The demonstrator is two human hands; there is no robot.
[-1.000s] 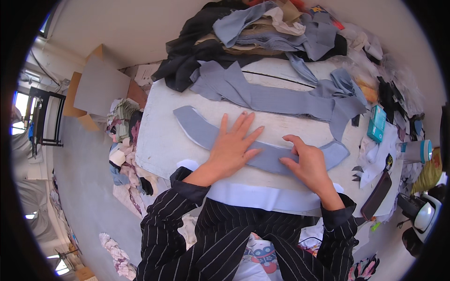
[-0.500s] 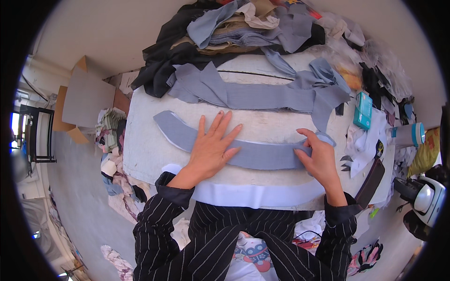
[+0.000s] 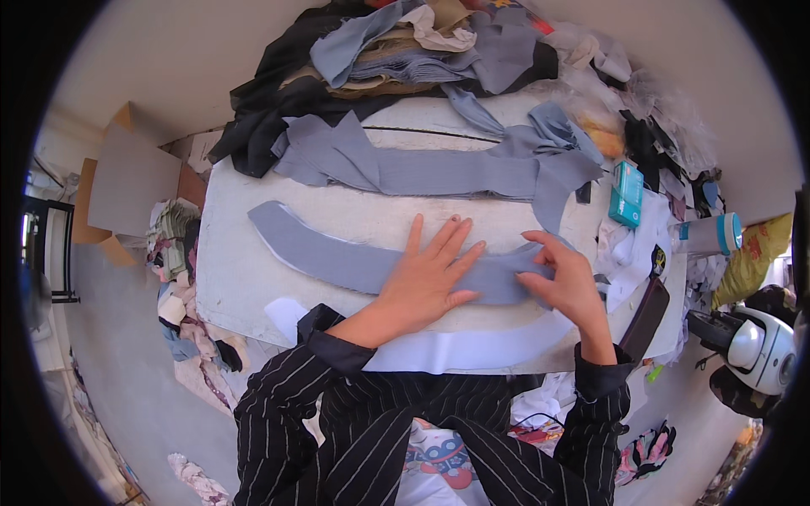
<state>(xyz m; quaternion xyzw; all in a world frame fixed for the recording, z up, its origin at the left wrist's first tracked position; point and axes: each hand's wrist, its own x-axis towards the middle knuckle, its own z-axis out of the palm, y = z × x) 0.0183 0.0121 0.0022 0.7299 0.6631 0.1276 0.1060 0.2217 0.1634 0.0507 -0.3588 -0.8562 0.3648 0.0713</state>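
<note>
A curved grey fabric strip [image 3: 329,258] with a thin white edge along its upper side lies across the table. My left hand [image 3: 426,282] rests flat on its middle part, fingers spread. At the strip's right end, my right hand [image 3: 564,282] has its fingers curled and its thumb bent in, gripping the cloth, which wrinkles there. Part of that end is hidden under the hand. Nearer to me, a curved white strip [image 3: 456,350] lies along the table's front edge, partly covered by my left forearm.
Stacked grey fabric pieces [image 3: 456,173] lie beyond the strip, with a heap of cloth [image 3: 422,63] behind. At right are a teal box [image 3: 626,194], a dark long case [image 3: 645,319] and a lidded cup [image 3: 709,234]. A cardboard box [image 3: 126,190] stands left of the white table [image 3: 228,253].
My left hand has slid right along the grey strip, closer to my right hand. The whole view has shifted slightly. My right hand stays at the strip's right end.
</note>
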